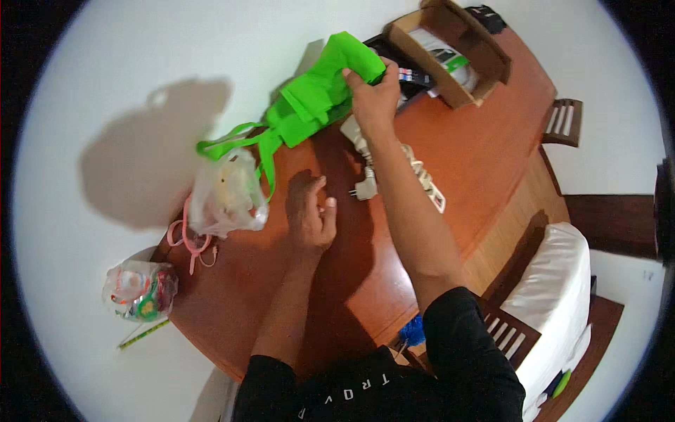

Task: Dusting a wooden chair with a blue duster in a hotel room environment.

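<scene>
My right hand [374, 95] grips the upper right end of a bright green fabric bag [311, 105] beside the wall, thumb on top. The bag's green straps trail left towards a translucent plastic bag [229, 195]. My left hand [316, 219] hovers over the brown wooden table [237, 306] with fingers parted and nothing in it. Between my hands lies the plug [365, 187] of a white power strip [430, 190], which is partly hidden under my right forearm.
An open cardboard box [448, 79] stands at the table's far end beside a black tray. Pink cables [190, 240] and a filled plastic bag [141, 290] lie at the left edge. Slatted chairs [563, 121] and a white-covered piece of furniture [551, 279] stand to the right.
</scene>
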`<action>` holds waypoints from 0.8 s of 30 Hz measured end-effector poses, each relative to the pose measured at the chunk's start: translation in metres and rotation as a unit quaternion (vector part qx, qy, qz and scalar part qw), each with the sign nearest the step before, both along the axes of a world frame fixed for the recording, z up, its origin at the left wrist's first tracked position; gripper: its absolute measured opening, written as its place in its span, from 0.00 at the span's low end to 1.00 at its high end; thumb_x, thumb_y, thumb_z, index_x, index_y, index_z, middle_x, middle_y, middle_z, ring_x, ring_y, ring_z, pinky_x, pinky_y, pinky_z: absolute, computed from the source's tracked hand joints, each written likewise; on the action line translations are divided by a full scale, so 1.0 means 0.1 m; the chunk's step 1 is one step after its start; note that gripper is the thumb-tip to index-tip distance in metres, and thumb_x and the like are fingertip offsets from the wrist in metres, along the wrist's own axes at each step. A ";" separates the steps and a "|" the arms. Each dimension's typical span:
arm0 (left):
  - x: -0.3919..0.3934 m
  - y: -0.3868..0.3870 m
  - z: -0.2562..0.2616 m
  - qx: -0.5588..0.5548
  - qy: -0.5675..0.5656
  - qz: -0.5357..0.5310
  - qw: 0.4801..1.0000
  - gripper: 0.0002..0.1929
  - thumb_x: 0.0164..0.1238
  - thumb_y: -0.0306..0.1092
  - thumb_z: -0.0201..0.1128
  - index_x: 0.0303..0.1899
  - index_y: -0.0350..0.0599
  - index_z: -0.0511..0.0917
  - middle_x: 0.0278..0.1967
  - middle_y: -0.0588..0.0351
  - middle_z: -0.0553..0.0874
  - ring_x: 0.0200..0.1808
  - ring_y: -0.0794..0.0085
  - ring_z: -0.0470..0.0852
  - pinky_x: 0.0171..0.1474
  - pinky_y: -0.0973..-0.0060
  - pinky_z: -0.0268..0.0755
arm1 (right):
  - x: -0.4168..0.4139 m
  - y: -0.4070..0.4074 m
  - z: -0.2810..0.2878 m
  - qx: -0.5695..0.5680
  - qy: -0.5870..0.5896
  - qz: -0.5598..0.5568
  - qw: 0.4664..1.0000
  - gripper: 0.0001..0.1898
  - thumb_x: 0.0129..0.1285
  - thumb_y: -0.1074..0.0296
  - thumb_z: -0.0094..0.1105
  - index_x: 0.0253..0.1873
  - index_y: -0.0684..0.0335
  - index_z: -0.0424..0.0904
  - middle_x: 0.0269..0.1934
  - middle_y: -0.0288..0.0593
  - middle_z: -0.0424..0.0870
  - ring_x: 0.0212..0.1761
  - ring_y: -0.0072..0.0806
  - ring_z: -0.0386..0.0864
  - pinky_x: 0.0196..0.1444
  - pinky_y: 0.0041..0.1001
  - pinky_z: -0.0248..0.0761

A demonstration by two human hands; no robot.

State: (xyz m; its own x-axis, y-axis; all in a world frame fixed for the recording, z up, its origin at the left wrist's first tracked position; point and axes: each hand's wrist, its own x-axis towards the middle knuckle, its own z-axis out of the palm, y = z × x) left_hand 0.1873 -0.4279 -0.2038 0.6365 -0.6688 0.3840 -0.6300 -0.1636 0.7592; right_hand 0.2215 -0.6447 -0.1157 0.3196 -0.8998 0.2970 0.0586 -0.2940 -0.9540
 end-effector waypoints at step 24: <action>-1.34 1.17 1.01 -0.064 0.843 -0.239 0.477 0.38 0.67 0.67 0.45 0.67 0.45 0.63 0.63 0.47 0.72 0.62 0.53 0.71 0.64 0.49 0.59 | -3.20 2.04 0.18 -0.076 0.182 0.024 0.980 0.18 0.51 0.80 0.63 0.48 0.61 0.74 0.47 0.48 0.75 0.50 0.45 0.76 0.50 0.33 0.71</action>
State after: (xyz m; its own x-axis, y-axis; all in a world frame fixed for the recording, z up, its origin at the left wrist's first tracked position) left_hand 0.0530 -0.3107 -0.1031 -0.1008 -0.9326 -0.3466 0.9525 -0.1910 0.2371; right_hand -0.0980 -0.4405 -0.0972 0.4694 -0.8360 0.2840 -0.2614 -0.4388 -0.8597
